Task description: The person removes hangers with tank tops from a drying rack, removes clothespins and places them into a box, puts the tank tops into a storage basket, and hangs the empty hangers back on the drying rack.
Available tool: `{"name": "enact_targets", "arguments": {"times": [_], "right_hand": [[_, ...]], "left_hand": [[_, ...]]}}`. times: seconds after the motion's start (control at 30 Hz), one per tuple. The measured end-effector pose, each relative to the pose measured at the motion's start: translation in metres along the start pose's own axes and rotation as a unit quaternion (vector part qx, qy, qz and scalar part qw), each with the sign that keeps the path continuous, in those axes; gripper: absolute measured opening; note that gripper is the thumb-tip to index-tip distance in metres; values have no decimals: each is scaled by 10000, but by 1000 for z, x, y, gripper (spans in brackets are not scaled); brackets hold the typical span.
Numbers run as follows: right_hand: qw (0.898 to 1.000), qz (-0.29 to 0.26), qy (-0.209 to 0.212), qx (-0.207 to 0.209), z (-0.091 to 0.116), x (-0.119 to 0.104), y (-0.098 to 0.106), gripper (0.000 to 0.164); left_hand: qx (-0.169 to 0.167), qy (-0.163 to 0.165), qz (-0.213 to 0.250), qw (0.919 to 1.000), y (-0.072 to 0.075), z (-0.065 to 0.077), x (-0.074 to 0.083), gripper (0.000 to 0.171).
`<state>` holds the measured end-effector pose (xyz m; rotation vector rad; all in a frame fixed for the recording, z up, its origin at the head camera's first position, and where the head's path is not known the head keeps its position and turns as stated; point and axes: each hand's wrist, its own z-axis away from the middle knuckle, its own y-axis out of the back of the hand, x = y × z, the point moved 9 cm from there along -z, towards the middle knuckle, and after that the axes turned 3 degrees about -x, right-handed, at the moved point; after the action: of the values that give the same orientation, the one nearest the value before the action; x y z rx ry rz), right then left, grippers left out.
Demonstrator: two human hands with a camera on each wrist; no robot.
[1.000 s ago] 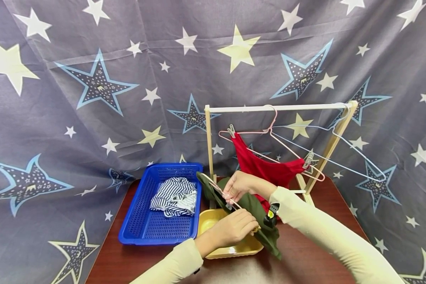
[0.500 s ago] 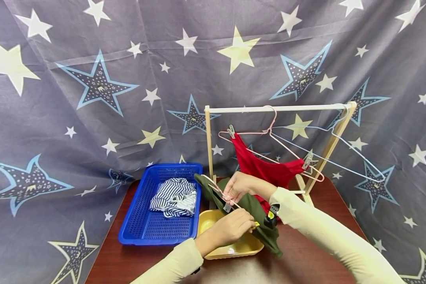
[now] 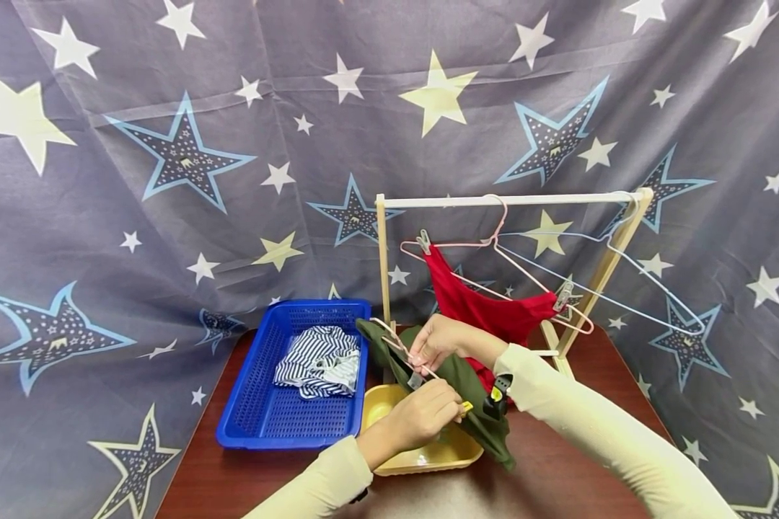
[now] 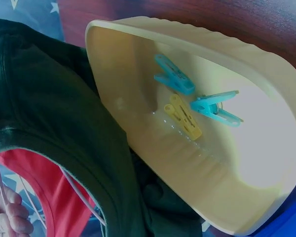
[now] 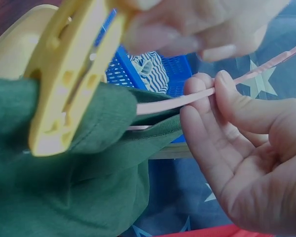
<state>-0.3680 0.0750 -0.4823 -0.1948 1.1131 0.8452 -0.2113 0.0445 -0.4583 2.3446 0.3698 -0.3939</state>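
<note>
My right hand (image 3: 441, 342) pinches the wire of a pink clothes hanger (image 5: 163, 104) between thumb and fingers. A dark green garment (image 3: 464, 375) hangs over that hanger, slanting above the yellow basin (image 3: 389, 472). With my left hand (image 3: 422, 418) I hold a yellow clothespin (image 5: 54, 108), whose jaws lie over the garment's edge at the hanger's near end. In the left wrist view, two teal clothespins (image 4: 175, 76) and another yellow clothespin (image 4: 183, 118) lie in the basin. A small grey label (image 3: 415, 380) shows at the garment's neckline.
Left of the basin stands a blue basket (image 3: 234, 432) holding a striped garment (image 3: 318, 360). A wooden rack (image 3: 454, 200) carries a red garment (image 3: 487, 306) clipped to a pink hanger (image 3: 545, 277), and a bare blue hanger (image 3: 649, 267). Starred cloth (image 3: 266, 238) hangs behind the table.
My left hand and the yellow clothespin have shifted slightly up and left, and more of the clothespin shows. The right hand keeps its pinch on the hanger.
</note>
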Motion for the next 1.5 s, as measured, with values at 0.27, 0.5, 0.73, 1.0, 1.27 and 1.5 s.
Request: {"name": "enact_targets", "arguments": {"times": [0.27,0.5,0.73,1.0,1.27,1.5], "right_hand": [[9995,60,243,189,0,-2,6,14],[9971,321,525,450,3,-3,10,12],[9836,985,1010,1120,10,-8,22,17],[9603,1765,1407,1641,20,-17,35,16],[9215,2725,1749,2143,35,-23,43,14],[8956,3054,1777,2702,47,-26,51,16]], "left_hand": [[173,-47,-109,9998,7,-2,-5,11],[356,22,-169,9992,20,-7,-7,8],[412,434,-288,9978,27,-4,-20,12],[398,792,-294,9956,27,6,-37,16],[178,1310,-329,9907,26,22,-52,10],[-7,1596,-447,9862,23,36,-61,20]]}}
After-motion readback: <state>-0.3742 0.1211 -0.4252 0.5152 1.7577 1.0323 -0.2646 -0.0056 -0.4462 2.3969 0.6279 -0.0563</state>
